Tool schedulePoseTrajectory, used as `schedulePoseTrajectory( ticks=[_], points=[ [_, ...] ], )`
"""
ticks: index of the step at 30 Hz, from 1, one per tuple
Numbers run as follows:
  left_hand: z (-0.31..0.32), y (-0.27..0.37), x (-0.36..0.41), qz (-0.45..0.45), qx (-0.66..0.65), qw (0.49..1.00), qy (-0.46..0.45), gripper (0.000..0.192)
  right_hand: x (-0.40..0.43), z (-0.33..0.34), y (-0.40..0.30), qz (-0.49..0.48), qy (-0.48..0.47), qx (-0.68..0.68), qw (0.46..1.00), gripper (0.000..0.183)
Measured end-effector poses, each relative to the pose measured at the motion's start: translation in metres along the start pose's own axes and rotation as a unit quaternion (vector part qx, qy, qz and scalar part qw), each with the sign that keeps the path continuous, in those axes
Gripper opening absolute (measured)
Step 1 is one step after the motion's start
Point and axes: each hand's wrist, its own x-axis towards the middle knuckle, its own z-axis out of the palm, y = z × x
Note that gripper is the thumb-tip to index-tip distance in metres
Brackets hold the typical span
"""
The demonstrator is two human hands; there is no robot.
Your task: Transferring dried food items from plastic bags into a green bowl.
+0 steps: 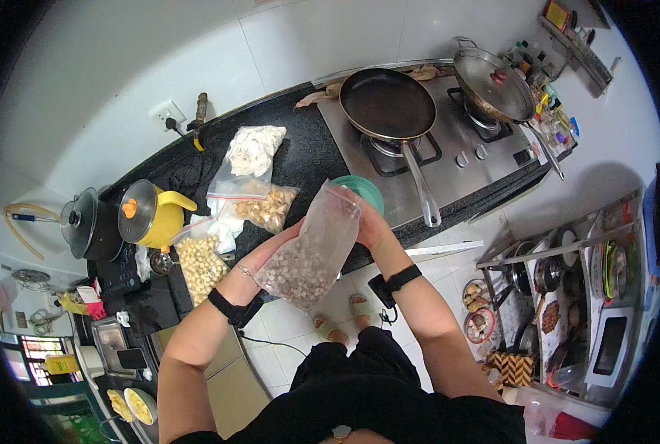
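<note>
Between my two hands is a clear zip plastic bag, tilted, with many small greyish-purple and whitish pieces gathered in its lower part. My left hand grips its left side, the fingers partly hidden behind it. Near the bag's upper end, my right hand holds the right side. A green bowl stands on the counter just beyond, partly covered by the bag. To the left lie a bag of pale yellow round seeds, a bag of tan dried pieces and a bag of white flakes.
A frying pan sits on the gas hob, its handle pointing towards me. Behind it at right is a lidded wok. A yellow electric pot and a dark lidded pot stand left. Shelves with cookware are at right.
</note>
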Motion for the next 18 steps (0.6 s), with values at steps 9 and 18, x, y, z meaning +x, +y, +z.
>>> schedulePoseTrajectory(
  ticks=[9, 18],
  points=[
    [-0.003, 0.009, 0.011, 0.03, 0.107, 0.992, 0.065, 0.036, 0.006, -0.014, 0.0, 0.005, 0.028, 0.049, 0.998, 0.035],
    [0.0, 0.011, 0.015, 0.048, 0.139, 0.987, 0.069, 0.034, 0.018, -0.03, -0.001, 0.042, 0.052, 0.076, 0.995, 0.028]
  ],
)
